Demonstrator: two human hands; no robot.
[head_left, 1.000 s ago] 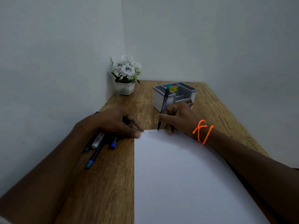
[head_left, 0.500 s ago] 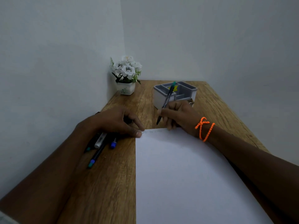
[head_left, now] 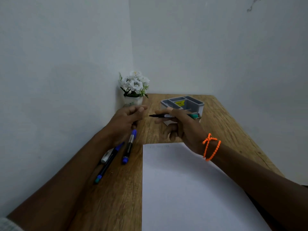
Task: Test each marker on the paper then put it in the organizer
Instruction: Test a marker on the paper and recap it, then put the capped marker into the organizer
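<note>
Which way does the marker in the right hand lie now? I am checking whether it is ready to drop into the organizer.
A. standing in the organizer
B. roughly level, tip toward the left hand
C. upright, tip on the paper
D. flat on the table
B: the right hand holds the marker roughly level above the table, tip toward the left hand, in front of the organizer.

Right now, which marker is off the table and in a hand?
The green-ended marker, held level in the right hand before the organizer. The other markers lie on the table, left of the paper.
</note>
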